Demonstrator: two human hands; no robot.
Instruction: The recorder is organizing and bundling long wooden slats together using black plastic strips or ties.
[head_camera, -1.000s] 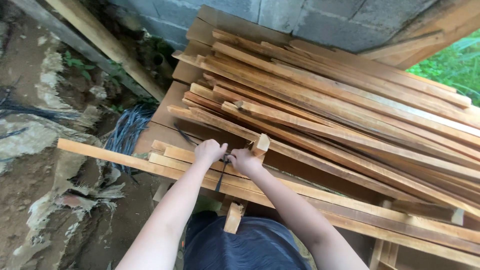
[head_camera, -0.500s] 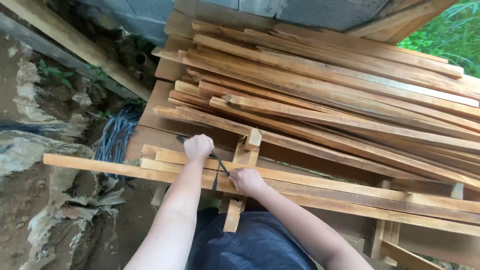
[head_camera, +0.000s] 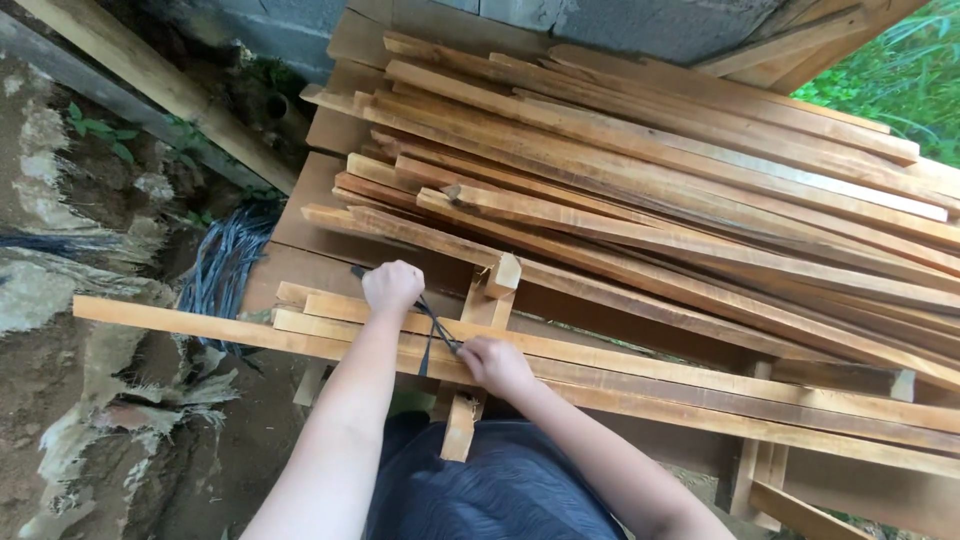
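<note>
Left hand (head_camera: 392, 286) fists one end of the black strap (head_camera: 436, 325), right hand (head_camera: 495, 364) pinches the other, pulling it taut across the bundled slats (head_camera: 600, 365) beneath both sets of fingers.

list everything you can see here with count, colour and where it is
wooden slats: many, orange-brown, piled across the middle and right
front slats: a few, light brown, lying crosswise under the hands
black strap: one, stretched between the two hands
upright wooden post: one, light brown, behind the front slats
black strap bundle: one, dark, on the ground at left
block wall: grey, top
plants: green, top right
left hand: closed on the strap's upper end
right hand: gripping the strap on the front slats
</note>
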